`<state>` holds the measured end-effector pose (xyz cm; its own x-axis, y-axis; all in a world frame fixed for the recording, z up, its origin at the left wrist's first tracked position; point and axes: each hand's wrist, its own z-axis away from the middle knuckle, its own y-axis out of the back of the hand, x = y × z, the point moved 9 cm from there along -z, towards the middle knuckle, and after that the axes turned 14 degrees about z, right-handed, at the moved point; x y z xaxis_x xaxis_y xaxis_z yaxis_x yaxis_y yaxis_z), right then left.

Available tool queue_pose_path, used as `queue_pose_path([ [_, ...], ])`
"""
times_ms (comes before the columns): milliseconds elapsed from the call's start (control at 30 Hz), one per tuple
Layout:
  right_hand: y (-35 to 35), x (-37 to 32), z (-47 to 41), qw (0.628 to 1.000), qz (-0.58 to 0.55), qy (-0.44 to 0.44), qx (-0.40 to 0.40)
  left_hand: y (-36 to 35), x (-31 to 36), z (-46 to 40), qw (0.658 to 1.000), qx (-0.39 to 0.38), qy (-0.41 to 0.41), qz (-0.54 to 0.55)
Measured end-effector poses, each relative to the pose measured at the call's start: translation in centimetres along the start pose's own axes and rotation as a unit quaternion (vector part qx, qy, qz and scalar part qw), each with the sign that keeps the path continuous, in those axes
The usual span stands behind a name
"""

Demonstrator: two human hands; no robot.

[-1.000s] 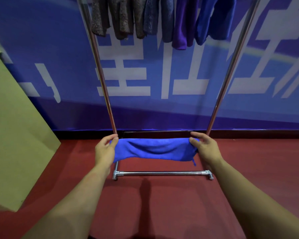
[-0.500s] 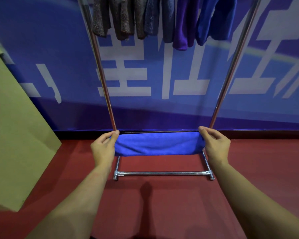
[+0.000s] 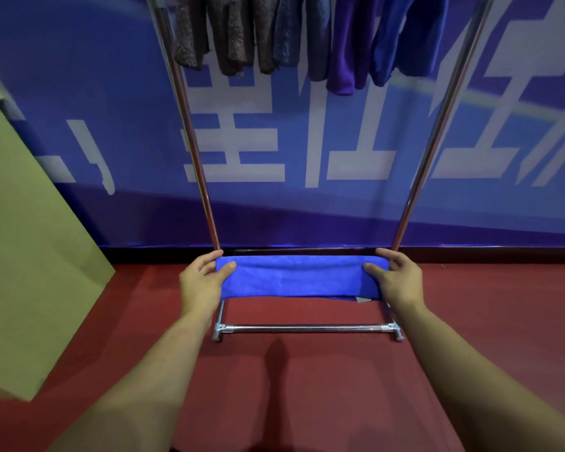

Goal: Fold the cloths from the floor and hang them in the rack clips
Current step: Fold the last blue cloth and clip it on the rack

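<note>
Head view: the left hand (image 3: 203, 282) and right hand (image 3: 398, 282) each pinch one end of the bright blue microfibre cloth (image 3: 300, 277), thumbs on its near face, fingers behind. The cloth spans between the hands above the chrome tube rack (image 3: 307, 328). Compared with a second ago, the sagging band is now pulled taut and flat, so the fold appears complete and ready to lift to the clips. A small white tag (image 3: 362, 299) shows beside the right hand; its print is unreadable. The blue wall banner (image 3: 79, 76) beyond the hands bears large white characters, only partly visible.

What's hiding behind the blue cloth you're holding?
Behind the blue cloth are the red floor and the rack's lower legs. The cloth covers where the poles meet the base.
</note>
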<state>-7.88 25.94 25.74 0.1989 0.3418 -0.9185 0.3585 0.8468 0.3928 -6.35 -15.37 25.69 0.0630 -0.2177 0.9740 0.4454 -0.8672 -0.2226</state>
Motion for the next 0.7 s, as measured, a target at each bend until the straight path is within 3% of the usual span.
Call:
queue_pose_path([
  [100, 0.8, -0.1, 0.1, 0.999, -0.008, 0.003, 0.035, 0.2, 0.3, -0.1, 1.0, 0.02, -0.012, -0.005],
  [200, 0.6, 0.3, -0.1, 0.998, -0.032, -0.026, 0.036, 0.1, -1.5, -0.1, 0.994, 0.033, 0.074, 0.077],
  [300, -1.0, 2.3, -0.2, 0.989, -0.097, -0.113, -0.025, -0.7, -3.6, 0.3, 0.971, -0.008, 0.184, 0.152],
  [400, -2.7, 3.2, 1.0, 0.962, -0.157, -0.196, -0.111, -0.8, -4.5, 0.4, 0.962, -0.041, 0.225, 0.149],
  [467, -2.8, 3.3, 1.2, 0.959, -0.148, -0.202, -0.133, -0.5, -4.3, 0.3, 0.971, -0.037, 0.205, 0.115],
  [600, -2.5, 3.1, 0.6, 0.983, -0.059, -0.126, -0.122, -0.5, -2.3, 0.0, 0.995, -0.051, 0.062, -0.055],
  [700, -2.7, 2.8, 0.1, 0.991, 0.025, -0.068, -0.11, -1.5, -2.2, 0.2, 0.995, -0.072, 0.052, -0.036],
])
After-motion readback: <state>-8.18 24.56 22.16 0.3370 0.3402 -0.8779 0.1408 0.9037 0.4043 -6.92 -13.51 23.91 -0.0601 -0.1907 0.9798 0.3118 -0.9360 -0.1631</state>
